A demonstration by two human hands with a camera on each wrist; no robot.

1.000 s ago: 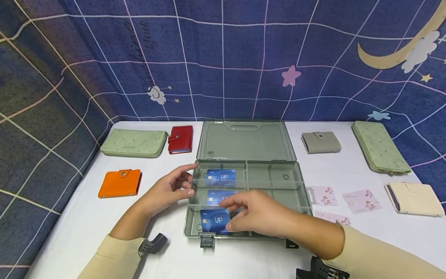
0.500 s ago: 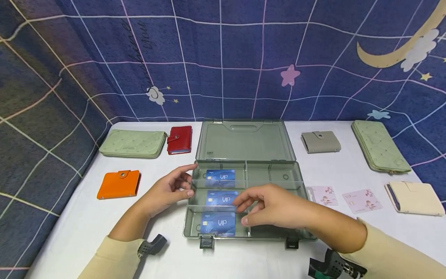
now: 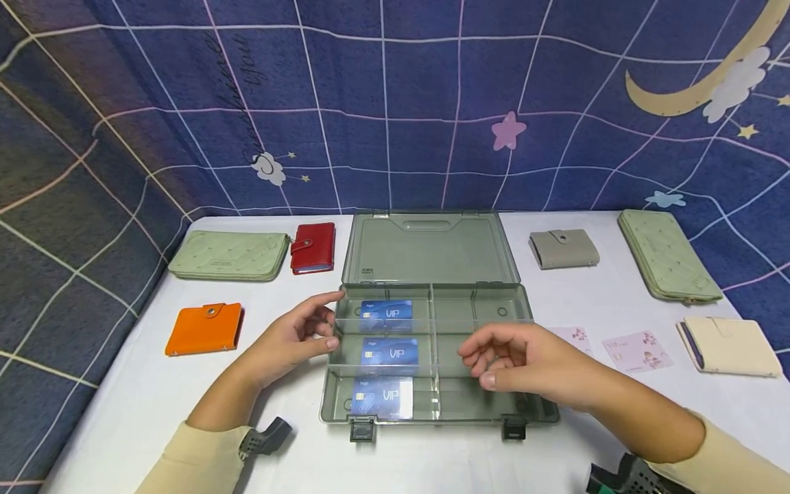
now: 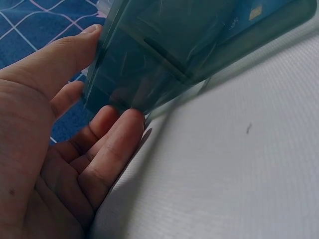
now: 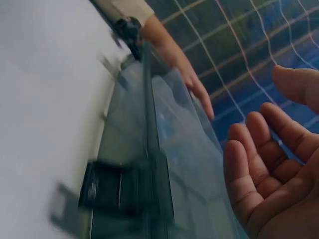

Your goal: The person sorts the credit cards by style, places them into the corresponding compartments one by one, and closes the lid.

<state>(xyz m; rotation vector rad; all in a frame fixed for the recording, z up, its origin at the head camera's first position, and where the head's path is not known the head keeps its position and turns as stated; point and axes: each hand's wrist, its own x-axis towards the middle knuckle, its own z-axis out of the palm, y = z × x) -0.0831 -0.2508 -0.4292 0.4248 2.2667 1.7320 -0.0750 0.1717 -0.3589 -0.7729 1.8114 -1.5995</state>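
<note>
A translucent grey-green compartment box (image 3: 439,405) lies with its lid folded back. In its left column, one compartment each, sit a rear blue VIP card (image 3: 386,314), a middle blue VIP card (image 3: 390,353) and a front blue VIP card (image 3: 381,399). My left hand (image 3: 296,336) touches the box's left side with its thumb and fingertips, fingers relaxed; the left wrist view shows them at the wall. Over the right column hovers my right hand (image 3: 524,360), loosely curled around nothing, as the right wrist view (image 5: 274,164) confirms.
Right of the box lie pink VIP cards (image 3: 637,351), partly covered by my arm, and a cream card holder (image 3: 731,346). Around stand a grey card holder (image 3: 564,248), green wallets (image 3: 669,255), a red card holder (image 3: 313,248) and an orange one (image 3: 205,329).
My right hand let go of the front blue card and moved right, off the left column. That card now lies in its compartment, slightly right of before. My left hand stayed at the box.
</note>
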